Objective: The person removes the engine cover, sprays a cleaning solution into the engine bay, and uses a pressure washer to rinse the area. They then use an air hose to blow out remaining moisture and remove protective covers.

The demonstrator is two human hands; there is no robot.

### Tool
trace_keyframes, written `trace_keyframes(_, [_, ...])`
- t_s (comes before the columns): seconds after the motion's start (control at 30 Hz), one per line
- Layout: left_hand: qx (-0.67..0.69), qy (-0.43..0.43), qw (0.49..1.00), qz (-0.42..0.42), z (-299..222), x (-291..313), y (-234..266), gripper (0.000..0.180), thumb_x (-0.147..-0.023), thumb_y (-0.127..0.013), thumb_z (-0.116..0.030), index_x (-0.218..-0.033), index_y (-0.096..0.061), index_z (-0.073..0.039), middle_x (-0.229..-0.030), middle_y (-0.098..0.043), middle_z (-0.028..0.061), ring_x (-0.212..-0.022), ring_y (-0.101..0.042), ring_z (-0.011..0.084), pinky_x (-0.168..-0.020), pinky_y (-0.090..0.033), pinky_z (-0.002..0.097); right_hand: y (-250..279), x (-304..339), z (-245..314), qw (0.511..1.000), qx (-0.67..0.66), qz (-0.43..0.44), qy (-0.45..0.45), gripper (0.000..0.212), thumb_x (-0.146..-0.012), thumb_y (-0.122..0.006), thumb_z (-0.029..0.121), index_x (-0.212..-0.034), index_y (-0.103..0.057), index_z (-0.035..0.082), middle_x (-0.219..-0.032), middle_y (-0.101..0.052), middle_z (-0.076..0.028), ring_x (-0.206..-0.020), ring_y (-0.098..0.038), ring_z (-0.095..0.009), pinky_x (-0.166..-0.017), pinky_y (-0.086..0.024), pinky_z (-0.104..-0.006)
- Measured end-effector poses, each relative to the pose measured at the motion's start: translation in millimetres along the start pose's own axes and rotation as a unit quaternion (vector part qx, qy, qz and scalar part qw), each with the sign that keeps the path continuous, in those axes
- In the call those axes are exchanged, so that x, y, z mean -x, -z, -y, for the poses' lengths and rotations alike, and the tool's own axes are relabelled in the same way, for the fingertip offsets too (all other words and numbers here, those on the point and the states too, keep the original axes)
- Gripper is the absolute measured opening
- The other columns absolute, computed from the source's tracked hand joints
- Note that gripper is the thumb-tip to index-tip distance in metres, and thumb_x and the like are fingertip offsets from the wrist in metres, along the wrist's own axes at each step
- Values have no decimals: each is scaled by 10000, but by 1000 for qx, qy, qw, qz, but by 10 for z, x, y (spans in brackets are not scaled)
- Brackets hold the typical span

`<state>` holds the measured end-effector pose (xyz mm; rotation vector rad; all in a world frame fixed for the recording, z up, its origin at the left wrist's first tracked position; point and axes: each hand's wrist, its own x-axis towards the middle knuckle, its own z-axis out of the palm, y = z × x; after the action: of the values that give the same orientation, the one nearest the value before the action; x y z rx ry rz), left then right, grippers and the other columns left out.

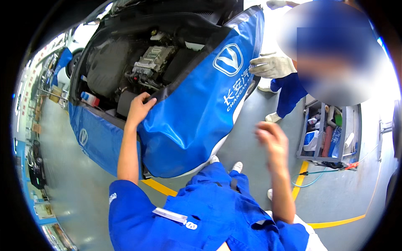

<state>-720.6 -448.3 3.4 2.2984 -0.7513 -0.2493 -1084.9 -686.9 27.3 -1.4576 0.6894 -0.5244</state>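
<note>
A blue fender cover (pixel 184 121) with a black border drapes over the front and side of a car whose engine bay (pixel 150 62) is uncovered. At the car's front corner my left hand (pixel 139 111) is closed over the cover's black edge, fingertips on its inner side. My right hand (pixel 273 142) hangs in the air to the right of the car, apart from the cover. It is slightly blurred, with loosely bent fingers and nothing visible in it. A second blue cover (pixel 100 138) lies across the car's front, left of my left arm.
A co-worker's gloved hand (pixel 274 65) touches the cover's far right side. Behind stands a grey tool cart (pixel 328 158) with bottles and cans. A teal hose (pixel 320 172) trails near it, by yellow floor lines (pixel 299 180). Shelving and parts line the far left.
</note>
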Motion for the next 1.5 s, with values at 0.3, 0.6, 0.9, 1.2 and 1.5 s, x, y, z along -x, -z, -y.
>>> trace_keyframes(0.3, [-104, -22, 994, -40, -41, 183, 309, 306, -835, -678, -257, -943, -583, 14, -722, -572, 117, -668, -513, 147, -649, -440, 319, -1504, -1087, -1323, 966, 214, -83, 121, 629, -966, -426, 423, -1496, -214, 158, -1573, -68, -134, -1445, -13, -365, -1116, -48, -576])
trace_keyframes(0.6, [49, 86, 974, 204, 47, 321, 120, 396, -770, -767, -249, -960, -595, 52, -796, -619, 63, -752, -544, 96, -649, -453, 286, -872, -2275, -1630, 961, 177, -121, 175, 558, -1009, -270, 422, -1493, -232, 146, -1563, -150, -116, -1449, -73, -314, -1134, -57, -515])
trace_keyframes(0.9, [189, 146, 963, 129, -130, 367, -650, 214, -789, -716, -120, -775, -535, -6, -665, -572, 20, -631, -539, 82, -585, -444, 262, 156, -3814, -2337, 996, 63, -27, 59, 519, -992, -394, 382, -1400, -363, 62, -1425, -350, -111, -1295, -335, -244, -1067, -281, -334])
trace_keyframes(1.2, [135, 147, 976, -86, -876, 520, -1276, 188, -820, -694, -110, -781, -533, -21, -651, -507, -26, -618, -442, 47, -568, -376, 219, 111, -3594, -2226, 997, -42, -61, 33, 593, -988, -446, 361, -1465, -265, 58, -1471, -319, -142, -1343, -319, -272, -1091, -259, -349])
trace_keyframes(1.5, [230, 211, 902, -300, -671, 1650, -1717, 161, -851, -660, -58, -800, -509, -39, -647, -490, -33, -584, -435, 32, -527, -356, 201, -423, -2369, -1525, 969, 147, -50, 192, 563, -977, -479, 281, -1466, -280, 85, -1549, -115, -191, -1427, -132, -363, -1142, -148, -444])
